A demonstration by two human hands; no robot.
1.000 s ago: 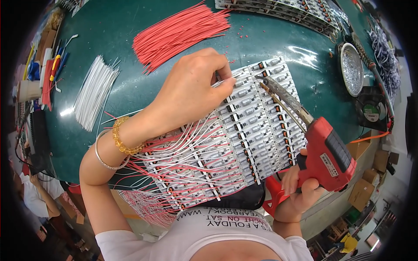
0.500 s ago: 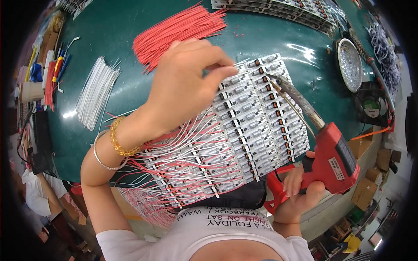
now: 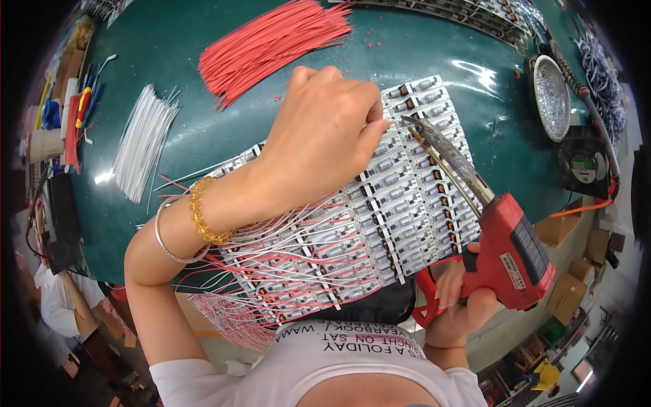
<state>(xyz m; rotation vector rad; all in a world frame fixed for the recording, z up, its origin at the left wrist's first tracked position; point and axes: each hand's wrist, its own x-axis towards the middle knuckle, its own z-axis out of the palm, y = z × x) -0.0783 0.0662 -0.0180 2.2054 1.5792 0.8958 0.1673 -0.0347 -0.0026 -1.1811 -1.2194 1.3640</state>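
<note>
Worktop (image 3: 203, 142): dark green, glossy where light catches it, reaching beyond both hands.

Panel (image 3: 383, 224), one, rows of small component boards: beneath the left grip (image 3: 332, 119), forward and left of the right grip (image 3: 466, 305). Probably light and fairly stiff; small parts and joints look fragile. Best held by its outer edges, clear of components.

Left grip: thumb and forefinger drawn together in a narrow pinch over the panel's far part; whether a wire end lies between them cannot be told.

Right grip: wrapped round the handle of a soldering gun (image 3: 512, 254), red and black. Dark tip just beside the left grip's thumb and forefinger; contact with the panel cannot be told. Likely rigid and somewhat nose-heavy; handle only, as the metal shaft is presumably hot.

Attached wires (image 3: 298, 237), red and white, many: fanned across the panel, nearer the body than the left grip. Likely light, limp, springy; best pinched near the end, without tugging.

Loose red wires (image 3: 271, 51), one heap: beyond the left grip, to its left.

Loose white wires (image 3: 144, 146), one heap: well left of the left grip.

Dish (image 3: 551, 98), metallic: well right of the left grip, beyond the right.
</note>
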